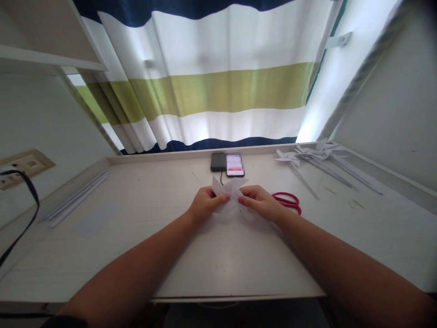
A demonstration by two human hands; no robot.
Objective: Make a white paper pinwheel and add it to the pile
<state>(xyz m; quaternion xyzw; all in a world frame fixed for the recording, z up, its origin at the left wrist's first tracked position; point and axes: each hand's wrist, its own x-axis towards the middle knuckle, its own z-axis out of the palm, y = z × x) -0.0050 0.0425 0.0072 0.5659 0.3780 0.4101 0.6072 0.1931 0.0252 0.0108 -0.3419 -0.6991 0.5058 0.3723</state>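
Note:
Between my two hands is a white paper pinwheel (229, 186), its pointed blades spreading up and down over the middle of the desk. My left hand (206, 202) pinches its left side, thumb pressed toward the centre. From the other side my right hand (258, 200) grips the paper, with the thumb near the middle. Just right of that hand lie red-handled scissors (287, 199), their blades hidden behind the hand and wrist. Parts of the lower blades are covered by my fingers.
A phone (235, 164) with a lit screen and a black box with a cable (218, 162) stand behind my hands. Several paper pinwheels on sticks (316, 155) lie at the back right. Rolled paper sticks (77, 198) and a pale paper sheet (94, 221) rest at the left.

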